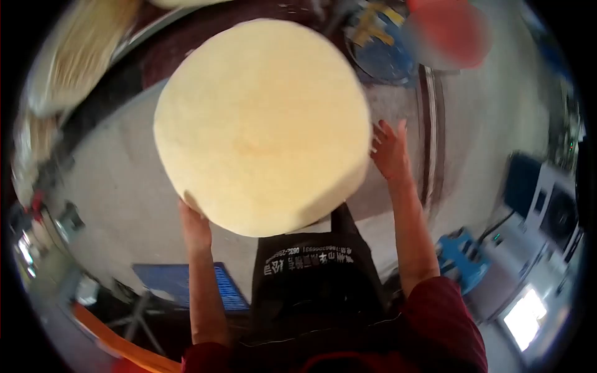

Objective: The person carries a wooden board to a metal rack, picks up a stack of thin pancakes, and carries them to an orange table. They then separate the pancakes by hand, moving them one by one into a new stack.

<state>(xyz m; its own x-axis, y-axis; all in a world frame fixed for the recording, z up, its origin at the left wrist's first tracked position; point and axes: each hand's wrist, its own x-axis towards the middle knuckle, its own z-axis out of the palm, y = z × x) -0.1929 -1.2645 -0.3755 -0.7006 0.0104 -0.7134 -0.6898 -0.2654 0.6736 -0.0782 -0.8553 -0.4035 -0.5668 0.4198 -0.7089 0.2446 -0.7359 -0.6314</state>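
A large, round, pale-yellow disc (264,124) fills the upper middle of the view, in front of my body. At its lower left edge is my left hand (196,225), with its fingertips partly hidden by the disc; it grips the rim there. My right hand (392,152) is beside the disc's right edge, fingers spread and pointing up, with nothing held in it. A dark apron (317,273) with white lettering shows below the disc.
Wrapped pale bundles (81,56) lie at the upper left. A blurred red round object (449,34) and a bluish container (382,59) are at the upper right. Below are a blue panel (171,283) on the left and a blue machine (463,258) on the right.
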